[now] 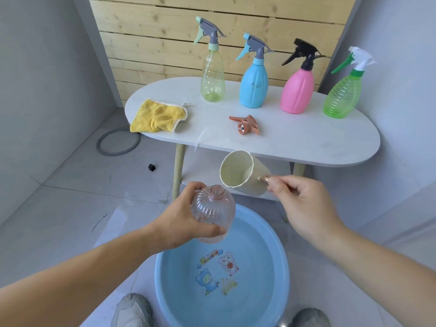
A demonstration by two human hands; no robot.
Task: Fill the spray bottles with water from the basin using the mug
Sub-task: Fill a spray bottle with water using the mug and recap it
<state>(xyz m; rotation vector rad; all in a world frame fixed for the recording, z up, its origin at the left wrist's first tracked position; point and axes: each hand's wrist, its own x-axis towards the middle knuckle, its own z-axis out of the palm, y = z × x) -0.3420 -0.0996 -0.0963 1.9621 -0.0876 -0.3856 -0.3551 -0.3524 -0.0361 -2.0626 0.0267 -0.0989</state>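
Over the far rim of a round light-blue plastic basin of water, the left hand gripped an uncapped clear ribbed bottle, and the right hand pinched the handle of a tilted cream plastic mug just beside its mouth. Beyond, an orange spray head lay near the front edge of the white oval desk, with four spray bottles along its back edge.

Blue basin — cream mug.
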